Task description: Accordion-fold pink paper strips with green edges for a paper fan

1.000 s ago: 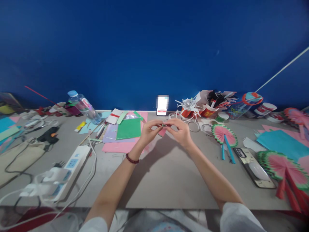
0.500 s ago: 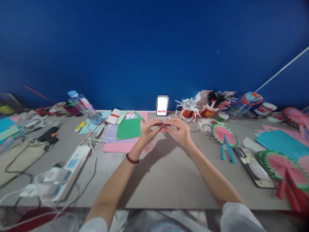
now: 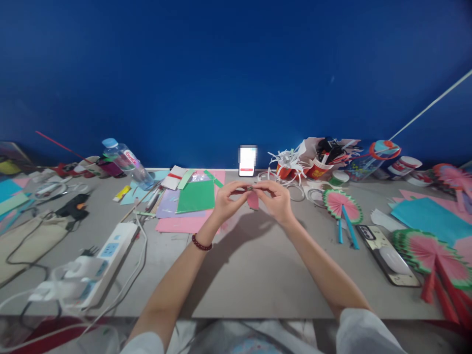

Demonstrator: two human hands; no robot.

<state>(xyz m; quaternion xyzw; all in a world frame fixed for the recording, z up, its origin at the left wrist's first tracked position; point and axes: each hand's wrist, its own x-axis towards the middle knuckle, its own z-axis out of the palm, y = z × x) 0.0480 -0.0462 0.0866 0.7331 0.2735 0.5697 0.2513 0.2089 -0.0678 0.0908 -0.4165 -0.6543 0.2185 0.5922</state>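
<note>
My left hand [image 3: 232, 199] and my right hand [image 3: 275, 199] meet above the middle of the desk, fingertips pinched together. Between them they grip a small piece of pink paper [image 3: 252, 201] with a darker edge at the top. Its pink part hangs below my fingers, while the upper part is mostly covered by them. To the left of my left hand lies a green paper sheet [image 3: 196, 196] on purple and pink sheets. A round pink and green paper fan [image 3: 342, 204] with blue sticks rests to the right of my right hand.
A lit phone [image 3: 247, 161] leans on the blue wall behind my hands. Left are a tilted bottle [image 3: 129, 162] and a power strip [image 3: 110, 260] with cables. Right are cups of paper strips [image 3: 289, 164], a mouse [image 3: 395, 259] on a phone, and a larger fan [image 3: 437, 258].
More of the pink paper now shows hanging between my hands, below the fingertips. Both hands stay in nearly the same place, still pinching it.
</note>
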